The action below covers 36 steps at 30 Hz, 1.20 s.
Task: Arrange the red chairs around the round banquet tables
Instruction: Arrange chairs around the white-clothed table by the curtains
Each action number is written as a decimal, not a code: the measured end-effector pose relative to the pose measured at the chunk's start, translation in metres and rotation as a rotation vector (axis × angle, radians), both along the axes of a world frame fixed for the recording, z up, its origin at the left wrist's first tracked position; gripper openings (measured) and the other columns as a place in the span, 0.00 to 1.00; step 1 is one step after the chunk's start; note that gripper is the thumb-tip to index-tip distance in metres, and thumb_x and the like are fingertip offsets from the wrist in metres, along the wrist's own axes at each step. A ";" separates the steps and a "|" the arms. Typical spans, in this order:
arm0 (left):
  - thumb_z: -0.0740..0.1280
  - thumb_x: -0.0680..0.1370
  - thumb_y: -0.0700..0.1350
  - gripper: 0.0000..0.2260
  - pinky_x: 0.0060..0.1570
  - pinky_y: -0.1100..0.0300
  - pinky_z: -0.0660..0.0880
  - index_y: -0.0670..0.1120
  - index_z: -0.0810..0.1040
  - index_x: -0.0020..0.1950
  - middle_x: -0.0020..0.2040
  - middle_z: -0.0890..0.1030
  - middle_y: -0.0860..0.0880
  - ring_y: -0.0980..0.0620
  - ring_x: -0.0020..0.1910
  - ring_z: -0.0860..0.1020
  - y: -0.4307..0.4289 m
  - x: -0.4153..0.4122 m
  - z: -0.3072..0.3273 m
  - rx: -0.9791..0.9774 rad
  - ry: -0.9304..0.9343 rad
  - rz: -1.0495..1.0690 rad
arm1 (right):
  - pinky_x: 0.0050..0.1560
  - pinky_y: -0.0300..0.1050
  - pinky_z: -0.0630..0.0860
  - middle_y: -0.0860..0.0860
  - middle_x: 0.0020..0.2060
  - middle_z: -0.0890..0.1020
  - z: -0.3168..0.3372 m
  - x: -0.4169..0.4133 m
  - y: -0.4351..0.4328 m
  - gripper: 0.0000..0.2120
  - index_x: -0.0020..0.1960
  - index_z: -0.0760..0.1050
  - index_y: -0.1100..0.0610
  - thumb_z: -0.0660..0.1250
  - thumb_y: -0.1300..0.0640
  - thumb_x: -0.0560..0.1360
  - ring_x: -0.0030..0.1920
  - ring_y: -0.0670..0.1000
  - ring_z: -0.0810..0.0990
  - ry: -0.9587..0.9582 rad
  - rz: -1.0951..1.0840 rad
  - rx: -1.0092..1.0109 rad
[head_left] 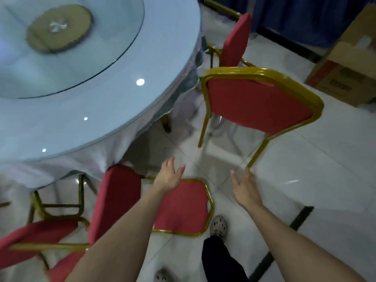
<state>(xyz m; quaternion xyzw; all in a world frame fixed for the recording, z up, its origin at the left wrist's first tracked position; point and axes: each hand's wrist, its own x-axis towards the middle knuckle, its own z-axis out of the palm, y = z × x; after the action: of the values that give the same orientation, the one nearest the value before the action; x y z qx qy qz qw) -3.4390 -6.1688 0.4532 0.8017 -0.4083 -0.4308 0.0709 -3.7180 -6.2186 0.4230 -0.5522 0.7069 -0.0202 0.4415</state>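
One red chair (258,100) stands just beside the round table (122,110), a second chair (183,208) sits beneath the left hand (168,176), which like the right hand (244,186) reaches forward, fingers loosely spread, holding nothing.

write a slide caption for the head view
Open left hand and right hand reach toward a gold-framed red chair beside the round banquet table.
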 end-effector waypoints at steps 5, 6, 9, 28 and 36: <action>0.64 0.87 0.55 0.25 0.71 0.53 0.71 0.43 0.72 0.80 0.75 0.77 0.41 0.42 0.73 0.76 0.149 0.068 -0.008 0.097 -0.031 0.087 | 0.81 0.57 0.62 0.59 0.82 0.63 -0.013 0.098 0.113 0.38 0.86 0.55 0.59 0.52 0.35 0.86 0.81 0.59 0.64 -0.060 0.338 0.055; 0.65 0.86 0.54 0.23 0.69 0.54 0.72 0.43 0.75 0.77 0.73 0.79 0.43 0.43 0.71 0.78 0.180 0.082 -0.006 0.102 -0.039 0.113 | 0.81 0.58 0.61 0.59 0.82 0.64 -0.015 0.116 0.135 0.37 0.86 0.56 0.58 0.52 0.35 0.86 0.81 0.59 0.64 -0.045 0.392 0.061; 0.66 0.86 0.53 0.19 0.66 0.55 0.73 0.46 0.79 0.73 0.68 0.83 0.45 0.44 0.69 0.79 0.271 0.118 0.000 0.103 -0.064 0.191 | 0.82 0.59 0.60 0.59 0.82 0.64 -0.019 0.159 0.197 0.36 0.85 0.57 0.58 0.53 0.36 0.87 0.81 0.59 0.65 0.026 0.498 0.085; 0.66 0.85 0.50 0.15 0.63 0.48 0.79 0.46 0.82 0.69 0.64 0.85 0.46 0.43 0.63 0.82 0.526 0.240 0.009 0.080 -0.025 0.377 | 0.77 0.55 0.67 0.63 0.79 0.67 -0.022 0.290 0.446 0.32 0.83 0.60 0.61 0.58 0.41 0.87 0.78 0.62 0.68 0.006 0.610 0.122; 0.68 0.84 0.51 0.14 0.65 0.48 0.78 0.48 0.83 0.67 0.63 0.85 0.47 0.43 0.64 0.82 0.412 0.182 -0.038 0.072 -0.002 0.133 | 0.74 0.56 0.70 0.60 0.80 0.66 -0.063 0.214 0.388 0.34 0.85 0.57 0.60 0.58 0.40 0.87 0.75 0.61 0.72 -0.017 0.343 0.163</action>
<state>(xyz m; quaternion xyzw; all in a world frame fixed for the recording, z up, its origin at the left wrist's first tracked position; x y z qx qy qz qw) -3.2567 -5.7563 0.4150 0.8296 -0.3384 -0.4386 0.0703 -3.5042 -5.8308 0.3604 -0.6268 0.5980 0.1082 0.4877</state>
